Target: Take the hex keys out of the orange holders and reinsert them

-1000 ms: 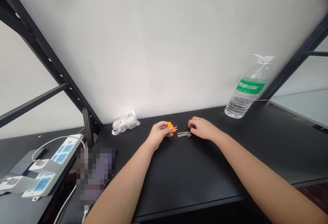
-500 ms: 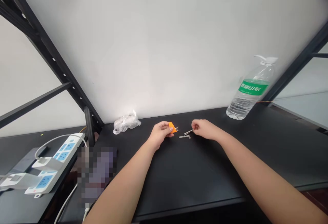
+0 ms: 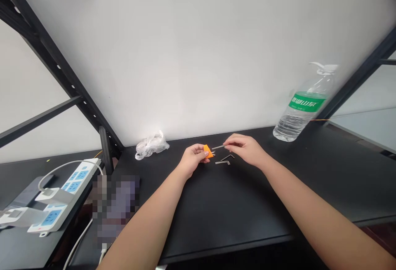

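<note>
My left hand [image 3: 192,159] is closed around an orange hex key holder [image 3: 208,151], with short metal ends sticking out of its right side. Between the thumb and fingers of my right hand [image 3: 243,148] is a hex key [image 3: 218,147], its long arm pointing left, close to the holder. I cannot tell whether its tip touches the holder. On the black table below my right hand lie a loose hex key [image 3: 228,157] and, just in front of it, a small group of L-shaped hex keys [image 3: 222,162].
A crumpled clear plastic bag [image 3: 152,144] lies against the wall at the left. A large water bottle [image 3: 301,107] stands at the back right. Left are a power strip [image 3: 69,196] with plugs and cables, a blurred-out object [image 3: 119,208] and black rack posts [image 3: 58,66].
My right hand has lifted a hex key off the table and brought it left towards the orange holder. Another hex key now lies loose below it. My left hand stays nearly in place.
</note>
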`<state>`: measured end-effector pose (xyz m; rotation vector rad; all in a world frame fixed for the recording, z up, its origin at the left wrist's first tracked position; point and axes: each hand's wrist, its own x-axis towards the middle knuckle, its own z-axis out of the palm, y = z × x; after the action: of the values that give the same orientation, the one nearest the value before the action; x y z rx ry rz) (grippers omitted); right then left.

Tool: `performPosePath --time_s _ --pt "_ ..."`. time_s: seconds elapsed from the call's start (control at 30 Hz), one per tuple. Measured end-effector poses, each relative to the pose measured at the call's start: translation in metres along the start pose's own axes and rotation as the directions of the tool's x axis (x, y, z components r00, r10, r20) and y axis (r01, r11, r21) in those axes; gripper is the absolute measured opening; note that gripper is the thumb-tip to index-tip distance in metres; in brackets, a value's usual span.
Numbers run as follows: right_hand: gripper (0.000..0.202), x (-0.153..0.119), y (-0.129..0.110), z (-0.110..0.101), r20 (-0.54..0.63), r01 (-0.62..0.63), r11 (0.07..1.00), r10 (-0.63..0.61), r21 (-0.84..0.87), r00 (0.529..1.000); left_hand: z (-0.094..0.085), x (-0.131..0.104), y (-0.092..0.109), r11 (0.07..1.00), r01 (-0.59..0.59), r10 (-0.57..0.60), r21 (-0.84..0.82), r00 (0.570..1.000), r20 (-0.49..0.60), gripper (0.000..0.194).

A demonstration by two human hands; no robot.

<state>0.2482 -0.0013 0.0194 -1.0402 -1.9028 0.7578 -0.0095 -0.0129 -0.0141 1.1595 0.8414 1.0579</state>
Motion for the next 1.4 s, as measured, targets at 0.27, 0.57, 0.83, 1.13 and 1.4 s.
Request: performPosePath --time_s 0.27,0.57,0.83,1.13,1.4 --pt "0.026 -0.002 -0.011 0.004 0.025 0.184 0.962 -0.183 -0.200 0.983 -0.001 0.000 0.000 1.000 -0.002 0.002 0.010 1.000 0.007 0.039" --pt "0.027 -0.003 -0.006 0.003 0.006 0.203 0.954 -0.207 -0.221 0.978 0.000 -0.001 0.001 1.000 0.000 0.000 0.006 1.000 0.001 0.038" --pt "0.031 -0.005 -0.010 0.003 0.082 0.280 0.913 -0.268 -0.296 0.960 -0.002 -0.001 0.002 1.000 0.009 -0.009 -0.010 1.000 0.000 0.037" --pt "0.029 -0.006 -0.018 0.018 0.191 0.285 0.938 -0.248 -0.197 0.950 0.002 -0.002 0.000 1.000 -0.019 0.018 0.016 0.997 0.078 0.037" --pt "0.022 0.000 -0.001 0.021 0.226 -0.005 0.997 0.022 -0.074 0.974 0.000 -0.004 0.000 0.999 -0.033 0.029 0.028 0.992 0.126 0.039"
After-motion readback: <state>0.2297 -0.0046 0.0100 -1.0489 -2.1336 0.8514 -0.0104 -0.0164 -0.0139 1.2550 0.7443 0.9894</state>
